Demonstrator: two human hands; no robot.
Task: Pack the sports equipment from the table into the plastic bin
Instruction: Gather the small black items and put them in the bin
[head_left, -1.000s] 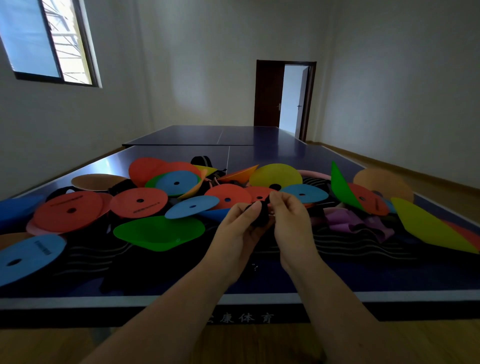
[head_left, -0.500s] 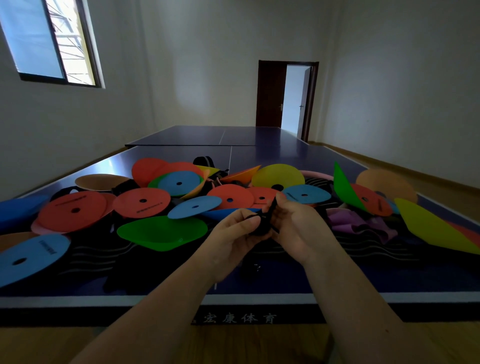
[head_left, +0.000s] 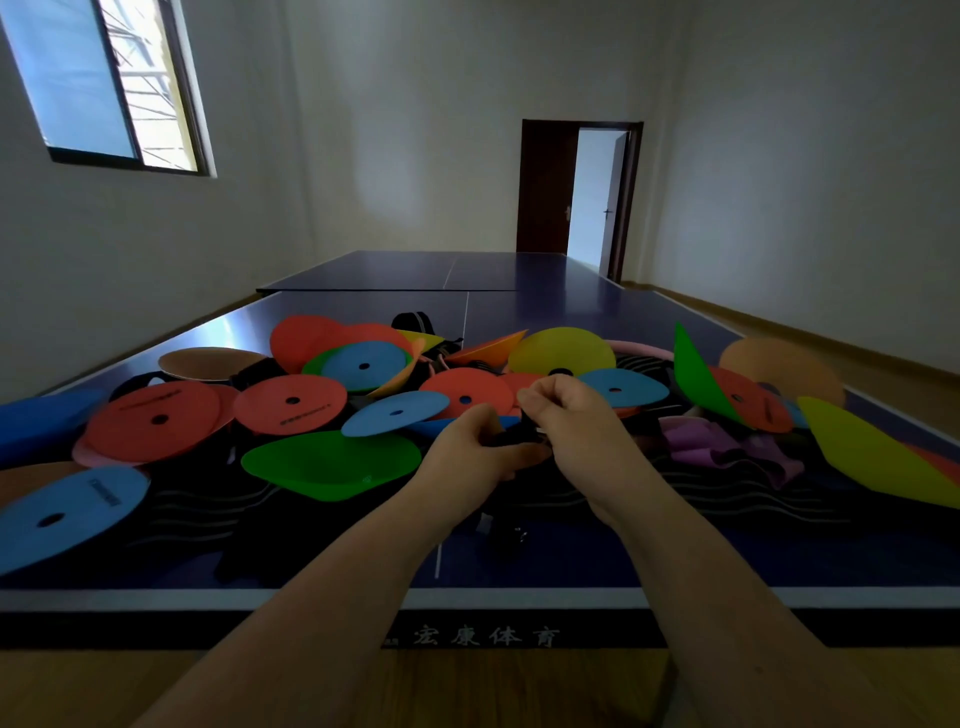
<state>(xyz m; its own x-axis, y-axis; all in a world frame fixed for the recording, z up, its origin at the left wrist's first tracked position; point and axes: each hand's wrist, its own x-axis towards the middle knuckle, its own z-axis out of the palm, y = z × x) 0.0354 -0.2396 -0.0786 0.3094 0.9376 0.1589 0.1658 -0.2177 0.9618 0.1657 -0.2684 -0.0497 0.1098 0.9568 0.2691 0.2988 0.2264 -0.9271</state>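
Both hands meet over the near middle of the dark blue table-tennis table (head_left: 571, 597). My left hand (head_left: 470, 449) and my right hand (head_left: 574, 415) together grip a small black item (head_left: 519, 435), mostly hidden between the fingers. Around them lie several flat marker discs: a green disc (head_left: 327, 462), a red disc (head_left: 291, 402), a light blue disc (head_left: 62, 512), a yellow disc (head_left: 561, 351). Black fabric with white wavy lines (head_left: 727, 493) lies under the pile. A purple band (head_left: 727, 449) lies crumpled to the right. No plastic bin is in view.
More discs crowd the right edge, among them a yellow-green disc (head_left: 878, 457) and an orange disc (head_left: 779, 364). A blue pad (head_left: 36, 421) sits at the far left. A second table stands behind. An open doorway (head_left: 597, 202) is at the back.
Both hands have sunk lower toward the table with the black item. The right hand has curled over it from above; the left now grips it from the side.
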